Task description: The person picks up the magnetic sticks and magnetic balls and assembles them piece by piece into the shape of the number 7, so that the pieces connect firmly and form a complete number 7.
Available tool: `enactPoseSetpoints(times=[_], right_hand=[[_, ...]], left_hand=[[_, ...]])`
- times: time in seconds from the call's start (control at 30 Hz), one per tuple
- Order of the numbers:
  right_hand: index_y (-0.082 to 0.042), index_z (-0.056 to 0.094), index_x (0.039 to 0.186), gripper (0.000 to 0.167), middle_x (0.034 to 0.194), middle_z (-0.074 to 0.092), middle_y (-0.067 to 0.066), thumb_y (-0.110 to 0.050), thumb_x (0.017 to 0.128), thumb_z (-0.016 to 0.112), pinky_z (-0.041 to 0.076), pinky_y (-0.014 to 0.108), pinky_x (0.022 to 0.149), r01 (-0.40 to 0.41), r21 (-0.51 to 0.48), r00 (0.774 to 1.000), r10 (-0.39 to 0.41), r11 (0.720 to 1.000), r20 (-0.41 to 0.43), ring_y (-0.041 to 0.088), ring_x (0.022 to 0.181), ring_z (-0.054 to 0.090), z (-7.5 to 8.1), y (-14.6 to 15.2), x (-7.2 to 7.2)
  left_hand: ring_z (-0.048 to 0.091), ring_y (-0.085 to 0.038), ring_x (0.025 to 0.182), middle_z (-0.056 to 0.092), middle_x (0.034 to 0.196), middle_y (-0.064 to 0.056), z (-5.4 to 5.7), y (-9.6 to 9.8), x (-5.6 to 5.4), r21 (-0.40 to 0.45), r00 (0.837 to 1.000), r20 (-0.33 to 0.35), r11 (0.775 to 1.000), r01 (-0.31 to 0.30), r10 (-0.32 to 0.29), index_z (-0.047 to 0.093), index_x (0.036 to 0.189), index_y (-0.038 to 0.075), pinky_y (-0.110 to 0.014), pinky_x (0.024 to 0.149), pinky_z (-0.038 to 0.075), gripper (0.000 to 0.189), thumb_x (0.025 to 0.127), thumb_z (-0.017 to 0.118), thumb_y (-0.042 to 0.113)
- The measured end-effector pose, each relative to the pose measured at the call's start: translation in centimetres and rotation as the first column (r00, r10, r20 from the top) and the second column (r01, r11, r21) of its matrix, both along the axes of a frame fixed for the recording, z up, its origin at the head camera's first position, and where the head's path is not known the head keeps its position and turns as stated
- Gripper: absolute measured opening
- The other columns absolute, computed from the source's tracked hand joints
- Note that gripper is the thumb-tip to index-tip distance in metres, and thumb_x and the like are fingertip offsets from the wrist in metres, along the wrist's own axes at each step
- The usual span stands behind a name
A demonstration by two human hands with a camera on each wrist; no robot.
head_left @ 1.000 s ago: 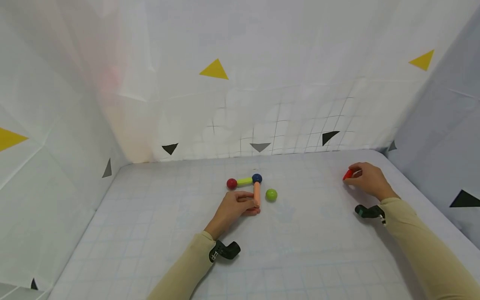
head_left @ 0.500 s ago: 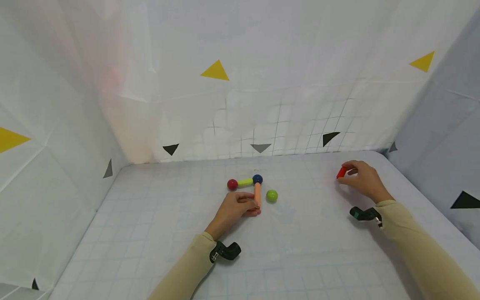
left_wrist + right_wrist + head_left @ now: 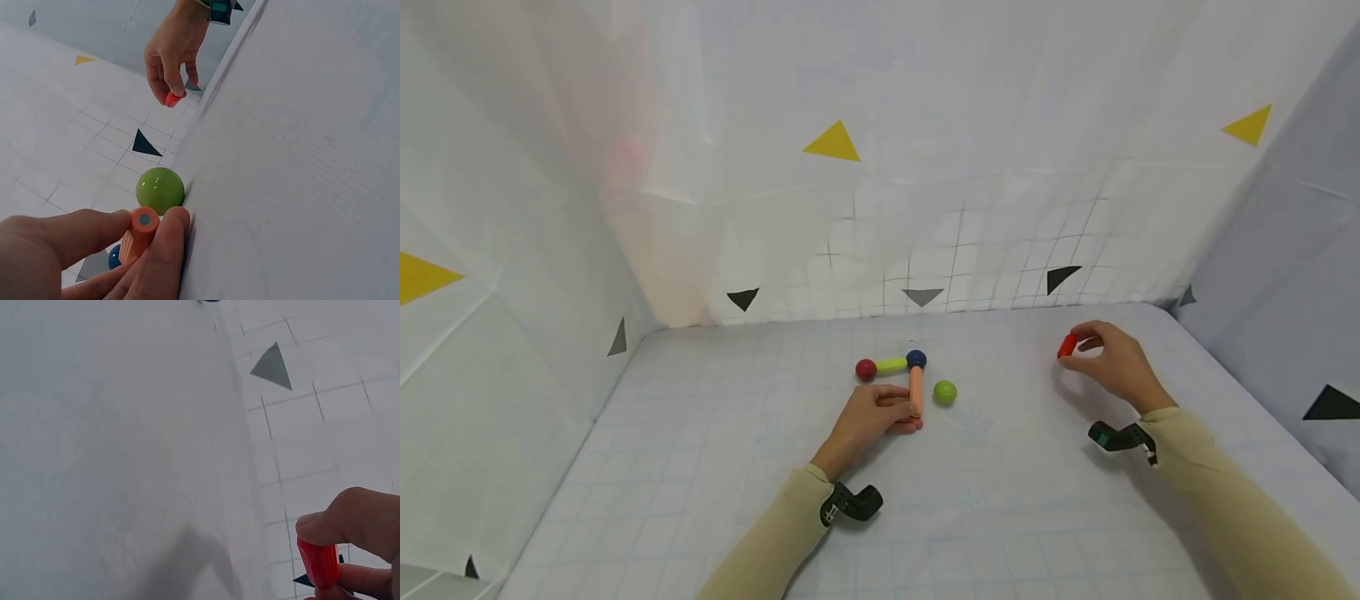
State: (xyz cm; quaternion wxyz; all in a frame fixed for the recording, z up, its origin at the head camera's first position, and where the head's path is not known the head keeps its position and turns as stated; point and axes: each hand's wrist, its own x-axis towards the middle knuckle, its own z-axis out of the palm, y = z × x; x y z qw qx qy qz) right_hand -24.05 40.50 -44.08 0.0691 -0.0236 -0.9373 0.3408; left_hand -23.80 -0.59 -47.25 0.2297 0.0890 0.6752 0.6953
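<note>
In the head view my left hand [image 3: 867, 419] pinches the near end of an orange magnetic stick [image 3: 916, 385] between thumb and fingers. A grey disc shows in that stick's end face in the left wrist view. The stick's far end meets a dark blue ball [image 3: 916, 359]. From this ball a yellow-green stick [image 3: 891, 365] runs left to a red ball [image 3: 866, 370]. Just right of the orange stick lies a loose green ball [image 3: 945, 392]. Over the right part of the table, my right hand [image 3: 1112, 367] holds a short red ribbed stick [image 3: 320, 562] between thumb and fingers.
A white sheet with faint grid lines covers the table [image 3: 985, 517]. White cloth walls rise behind and at both sides, marked with yellow, black and grey triangles. Each wrist carries a small black camera [image 3: 857, 502].
My right hand has moved left across the table with the red stick. The left hand, the orange stick and the joined pieces stay in place.
</note>
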Motion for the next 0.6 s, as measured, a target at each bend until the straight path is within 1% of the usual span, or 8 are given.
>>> enactPoseSetpoints(times=[0.23, 0.43, 0.6], right_hand=[[0.003, 0.055, 0.136, 0.058, 0.126, 0.06, 0.025, -0.025, 0.093, 0.081, 0.049, 0.055, 0.088, -0.014, -0.012, 1.0, 0.014, 1.0, -0.019, 0.045, 0.118, 0.054, 0.5, -1.6, 0.7], [0.001, 0.057, 0.134, 0.056, 0.124, 0.062, 0.022, -0.027, 0.092, 0.082, 0.052, 0.047, 0.08, -0.025, -0.011, 0.999, 0.024, 1.0, -0.049, 0.044, 0.116, 0.056, 0.8, -2.9, 1.2], [-0.001, 0.058, 0.134, 0.056, 0.122, 0.063, 0.02, -0.029, 0.092, 0.082, 0.052, 0.043, 0.078, -0.032, -0.028, 0.999, 0.031, 0.999, -0.037, 0.043, 0.116, 0.057, 0.8, -4.0, 1.6]], left_hand=[[0.076, -0.027, 0.093, 0.075, 0.106, -0.016, 0.0, 0.0, 0.1, -0.01, 1.0, -0.006, 1.0, 0.006, -0.006, 0.063, 0.134, -0.007, -0.033, 0.085, 0.059, 0.039, 0.1, 0.071, 0.01], [0.076, -0.026, 0.092, 0.075, 0.106, -0.015, 0.0, 0.1, 0.0, -0.005, 1.0, -0.001, 1.0, 0.002, -0.002, 0.063, 0.133, -0.008, -0.032, 0.084, 0.059, 0.038, 0.1, 0.071, 0.009], [0.076, -0.028, 0.091, 0.075, 0.105, -0.017, 0.1, 0.1, 0.1, 0.008, 1.0, -0.003, 1.0, -0.006, 0.006, 0.063, 0.133, -0.009, -0.033, 0.083, 0.06, 0.037, 0.1, 0.07, 0.007]])
